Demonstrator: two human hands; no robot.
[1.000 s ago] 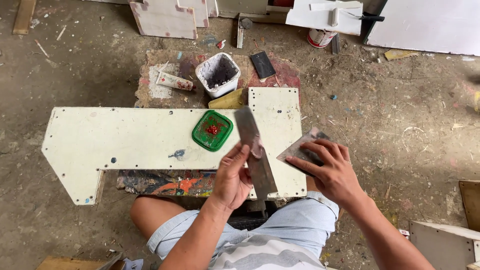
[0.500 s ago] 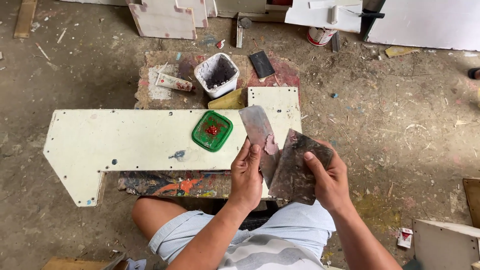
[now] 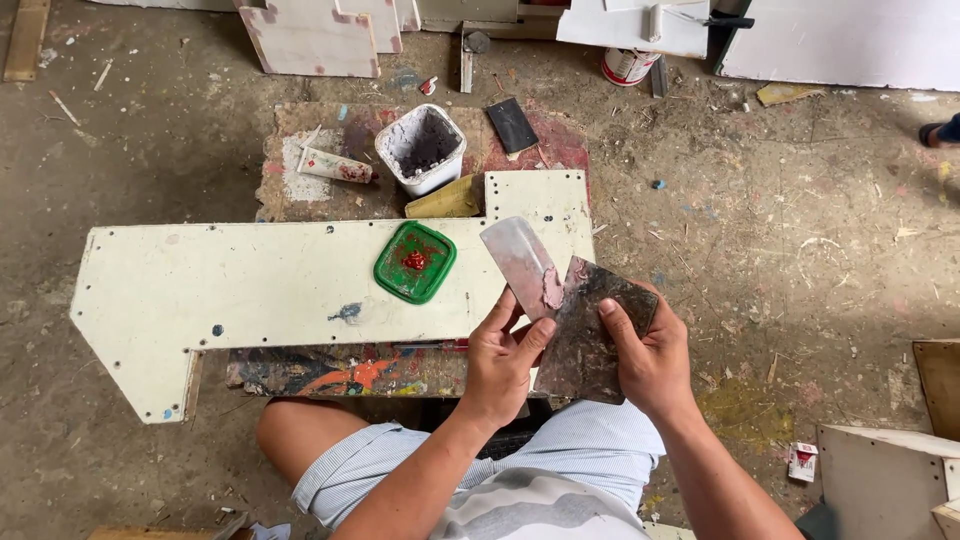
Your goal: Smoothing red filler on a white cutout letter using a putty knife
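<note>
Left hand fingers pinch a putty knife; right hand fingers grip a dark plate touching it. Green square lid sits just left of the fingers, white tub beyond.

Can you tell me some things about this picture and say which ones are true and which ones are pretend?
1. The left hand holds a putty knife with pinkish paste on its blade. True.
2. The right hand is empty. False: it holds a dark, dirty flat plate.
3. A green lid with a red blob in it lies on the white board. True.
4. The white tub stands on the white board. False: it stands behind the board, on a paint-stained block.
5. The putty knife and the plate are far apart. False: the blade meets the plate's edge.
</note>
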